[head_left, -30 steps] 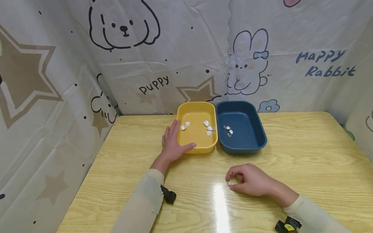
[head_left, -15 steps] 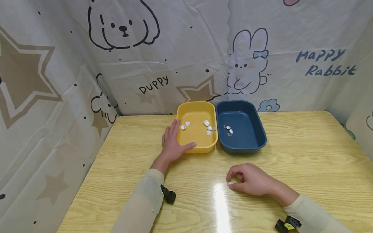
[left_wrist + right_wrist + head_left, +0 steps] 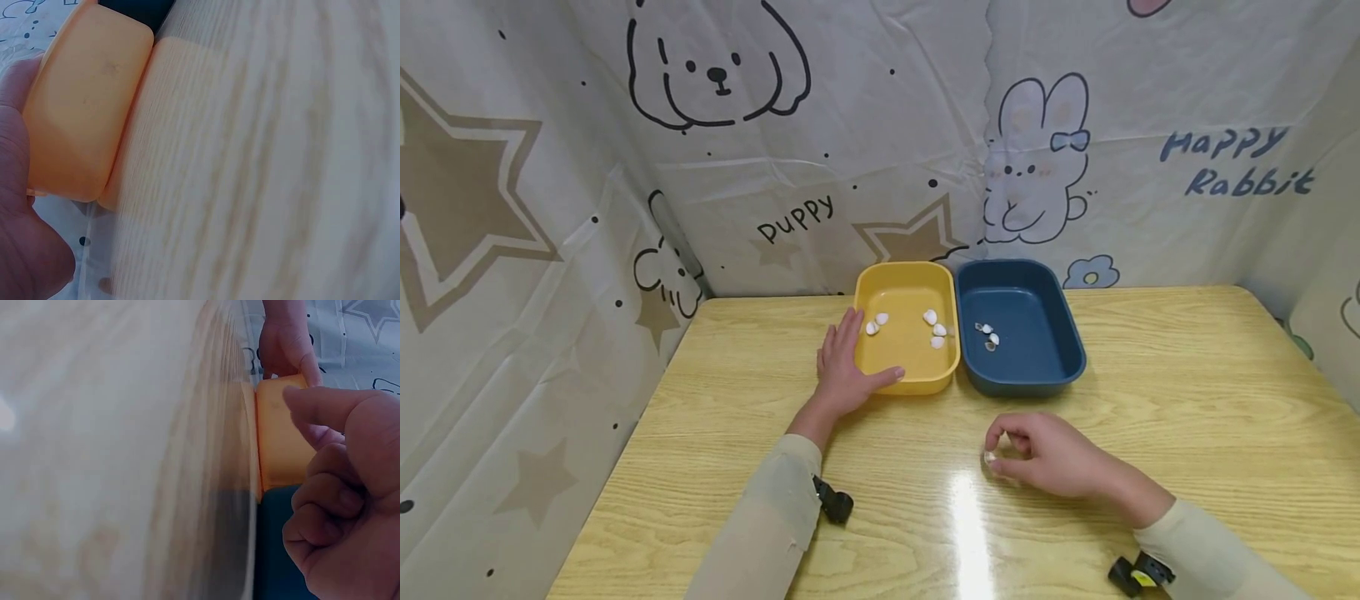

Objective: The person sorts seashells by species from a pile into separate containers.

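In the head view my right hand (image 3: 1054, 454) pinches a small white shell (image 3: 989, 457) between thumb and forefinger, low over the table in front of the tubs. The right wrist view shows the other fingers curled in; the shell is hidden there. My left hand (image 3: 844, 375) rests against the left side of a yellow tub (image 3: 902, 362), fingers fairly straight along its wall and thumb over the front rim. Several white shells (image 3: 930, 317) lie inside that tub, in two groups. A dark blue tub (image 3: 1037, 325) stands right beside it, with several small white and dark shells (image 3: 994, 339).
The wooden table (image 3: 730, 392) stretches out around the tubs, with a bright glare streak in front. Behind and at both sides hangs a printed cloth (image 3: 850, 100) with cartoon animals and stars. Both tubs stand close to the table's back edge.
My right hand has risen slightly toward the tubs with the shell pinched in it. The left hand and both tubs stay where they were.
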The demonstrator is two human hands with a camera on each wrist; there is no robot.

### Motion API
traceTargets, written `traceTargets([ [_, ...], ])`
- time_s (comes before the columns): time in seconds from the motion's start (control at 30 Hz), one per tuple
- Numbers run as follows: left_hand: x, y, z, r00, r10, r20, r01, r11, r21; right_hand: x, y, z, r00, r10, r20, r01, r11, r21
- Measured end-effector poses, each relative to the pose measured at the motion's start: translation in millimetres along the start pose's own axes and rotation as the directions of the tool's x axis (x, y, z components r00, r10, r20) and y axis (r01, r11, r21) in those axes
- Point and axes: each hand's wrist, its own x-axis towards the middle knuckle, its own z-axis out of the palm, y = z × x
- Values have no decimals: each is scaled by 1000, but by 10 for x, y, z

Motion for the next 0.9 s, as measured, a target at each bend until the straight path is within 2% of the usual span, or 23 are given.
traceTargets([
  [0.47,0,10,-8,1000,-14,4,14,1000,5,96,-116,-205,995,-49,-83,52,998,27],
  [0.77,1,2,-4,1000,-11,2,11,1000,7,232,-256,-402,980,-91,-178,88,996,-26],
  [0.9,1,-6,2,1000,-10,4,10,1000,0,295,-296,-501,976,-79,-205,73,997,-35],
])
